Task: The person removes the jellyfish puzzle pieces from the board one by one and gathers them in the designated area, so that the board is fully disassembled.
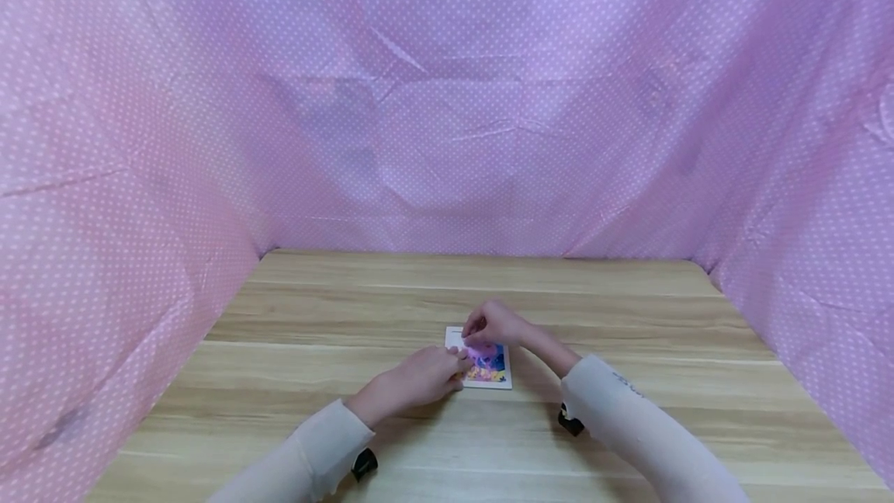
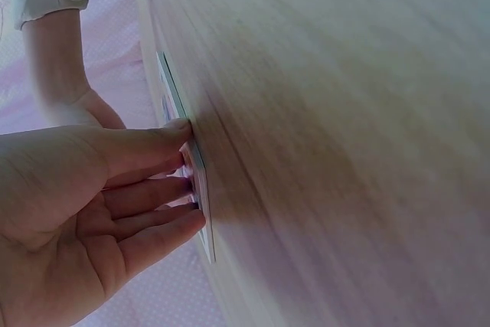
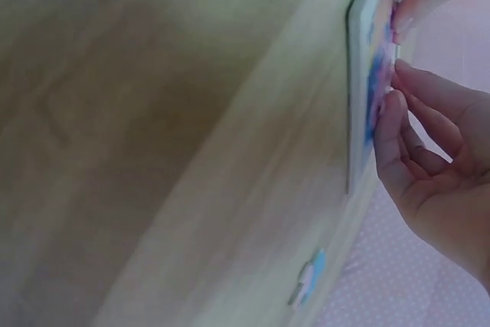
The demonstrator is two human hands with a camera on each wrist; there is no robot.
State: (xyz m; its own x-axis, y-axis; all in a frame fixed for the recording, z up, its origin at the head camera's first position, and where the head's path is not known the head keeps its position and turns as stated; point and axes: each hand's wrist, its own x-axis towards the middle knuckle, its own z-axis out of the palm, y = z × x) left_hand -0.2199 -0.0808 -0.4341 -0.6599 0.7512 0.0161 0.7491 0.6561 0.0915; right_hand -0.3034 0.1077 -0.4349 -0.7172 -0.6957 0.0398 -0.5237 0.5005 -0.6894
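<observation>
A thin, flat picture board [image 1: 500, 383] with a white border and a bright pink, blue and yellow picture lies on the table. My left hand [image 1: 427, 375] rests on its left side, fingers fairly straight; in the left wrist view the thumb [image 2: 180, 126] touches the near edge and the other fingertips the picture. Over the board's upper part, my right hand [image 1: 499, 323] bends down with thumb and forefinger close together. In the right wrist view those fingertips [image 3: 392, 101] meet the picture's surface; whether a small piece sits between them is hidden.
The wooden table [image 1: 293, 309] has pink dotted cloth [image 1: 447, 138] hanging behind and at both sides. A small blue and white piece [image 3: 308, 279] lies on the table beyond the board in the right wrist view. Black wrist devices [image 1: 365, 464] hang under both sleeves.
</observation>
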